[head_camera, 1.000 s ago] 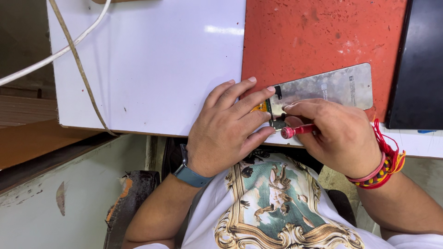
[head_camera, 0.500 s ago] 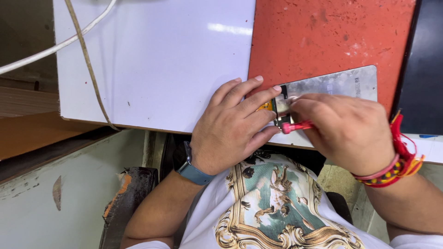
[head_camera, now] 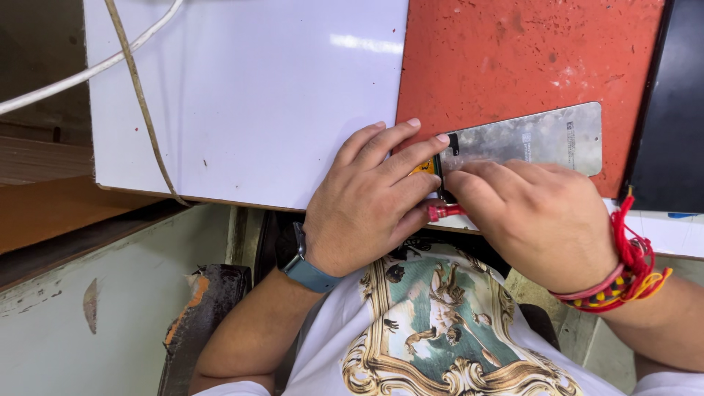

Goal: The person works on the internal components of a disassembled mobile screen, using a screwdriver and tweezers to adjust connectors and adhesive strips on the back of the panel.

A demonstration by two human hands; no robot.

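Note:
A flat silvery phone panel (head_camera: 535,139) lies on an orange-red mat (head_camera: 513,59) at the near edge of the white table (head_camera: 249,95). My left hand (head_camera: 367,202), with a blue watch band on the wrist, rests fingers down on the panel's left end, over a small yellow part (head_camera: 424,168). My right hand (head_camera: 539,216), with red and yellow thread bands on the wrist, is closed around a small red-handled tool (head_camera: 442,213) whose tip meets the panel's left end. The tool's tip is hidden by my fingers.
A black panel (head_camera: 671,110) lies at the right of the mat. A white cable (head_camera: 81,73) and a tan cord (head_camera: 143,110) run across the table's left corner. Below the table edge are a grey floor and a dark worn seat edge (head_camera: 205,308).
My right hand has slid left along the panel and now covers more of the red tool. My left hand stays on the panel's left end.

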